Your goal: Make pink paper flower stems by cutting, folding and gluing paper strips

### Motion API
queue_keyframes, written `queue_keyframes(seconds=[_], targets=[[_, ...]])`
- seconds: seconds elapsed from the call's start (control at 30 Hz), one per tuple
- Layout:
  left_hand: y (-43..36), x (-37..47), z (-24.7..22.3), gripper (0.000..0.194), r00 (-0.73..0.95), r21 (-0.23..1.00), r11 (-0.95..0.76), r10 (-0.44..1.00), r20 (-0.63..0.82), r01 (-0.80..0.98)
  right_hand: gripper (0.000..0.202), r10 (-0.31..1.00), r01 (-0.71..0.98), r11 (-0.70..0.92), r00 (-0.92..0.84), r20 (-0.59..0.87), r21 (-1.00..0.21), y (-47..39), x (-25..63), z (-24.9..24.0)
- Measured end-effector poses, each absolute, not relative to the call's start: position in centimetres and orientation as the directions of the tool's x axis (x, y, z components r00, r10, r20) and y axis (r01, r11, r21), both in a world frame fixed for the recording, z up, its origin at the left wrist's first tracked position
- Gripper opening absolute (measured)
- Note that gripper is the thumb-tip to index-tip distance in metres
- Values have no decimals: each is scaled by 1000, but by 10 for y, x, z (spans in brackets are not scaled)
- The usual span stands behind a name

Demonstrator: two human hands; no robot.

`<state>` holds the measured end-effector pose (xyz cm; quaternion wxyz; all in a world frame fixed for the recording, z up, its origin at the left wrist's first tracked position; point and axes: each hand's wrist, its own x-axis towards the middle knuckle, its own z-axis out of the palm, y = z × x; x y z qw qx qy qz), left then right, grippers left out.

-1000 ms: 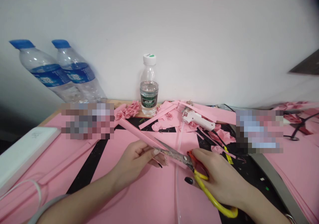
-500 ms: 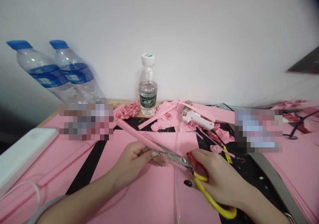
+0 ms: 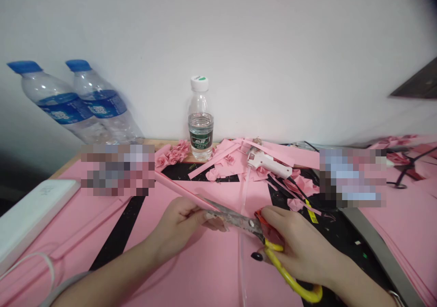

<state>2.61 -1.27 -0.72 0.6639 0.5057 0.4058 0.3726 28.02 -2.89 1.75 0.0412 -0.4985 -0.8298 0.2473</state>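
Note:
My left hand (image 3: 187, 219) pinches the end of a long, narrow pink paper strip (image 3: 179, 188) between thumb and fingers. The strip slants away up and to the left. My right hand (image 3: 297, 245) is wrapped round the yellow and red handles of a pair of scissors (image 3: 241, 221). Their worn, stained blades point left and are slightly parted, lying across the strip right by my left fingertips. Whether they are cutting into the paper I cannot tell. Beneath both hands lies a large pink paper sheet (image 3: 150, 266).
A white glue gun (image 3: 271, 163) lies among pink scraps, its stick (image 3: 243, 257) or a similar clear rod nearer me. Behind stand a small water bottle (image 3: 200, 116) and two larger bottles (image 3: 102, 102). Paper roses (image 3: 172, 157) sit at the back; a white box (image 3: 37, 220) is left.
The scissor blades have shifted slightly left along the strip. Both hands keep their grip almost in place, and the view has moved a little.

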Motion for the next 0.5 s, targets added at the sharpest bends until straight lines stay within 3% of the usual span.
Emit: queue_keyframes(seconds=[0.5], targets=[[-14,27,-6,16,370,969,223,913,-171,-102,43,843,806,393,-508,-177,-442,-29,281,16]])
